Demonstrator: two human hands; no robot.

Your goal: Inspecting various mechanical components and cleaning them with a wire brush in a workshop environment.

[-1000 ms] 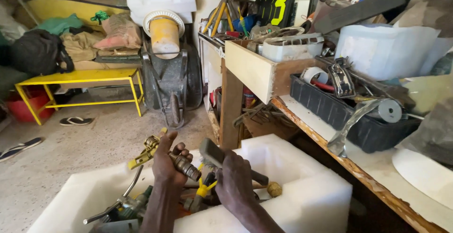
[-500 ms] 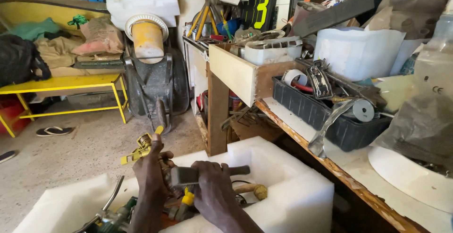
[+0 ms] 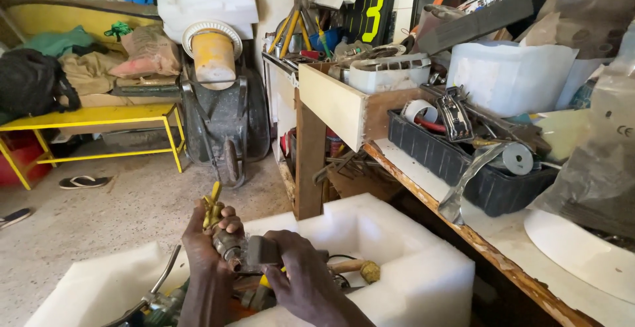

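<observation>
1. My left hand (image 3: pixel 210 244) sits at about 7 o'clock in the view, fingers curled tight around a metal valve fitting (image 3: pixel 228 242).
2. A yellow lever handle (image 3: pixel 211 202) sticks up from the top of that fist, pointing toward 12 o'clock.
3. My right hand (image 3: pixel 301 275) lies just at 3 o'clock of the left, fingers closed over a grey tool head (image 3: pixel 262 250) that meets the fitting.
4. From under the right hand a wooden handle (image 3: pixel 349 265) runs toward 3 o'clock and ends in a brass knob (image 3: pixel 370 271).
5. Both hands work above a white foam block (image 3: pixel 403 267), in its hollow; I cannot tell whether the fitting rests on the foam.
6. More metal parts (image 3: pixel 162 300) lie at 8 o'clock of my left hand, partly cut off by the frame edge.
7. At 2 o'clock a wooden bench (image 3: pixel 463 231) carries a black tray (image 3: pixel 436 158) full of hardware.
8. At 12 o'clock stands a dark wheelbarrow (image 3: pixel 221 118) with a yellow bucket (image 3: pixel 213 59); a yellow bench (image 3: pixel 92 118) is at 10 o'clock.
</observation>
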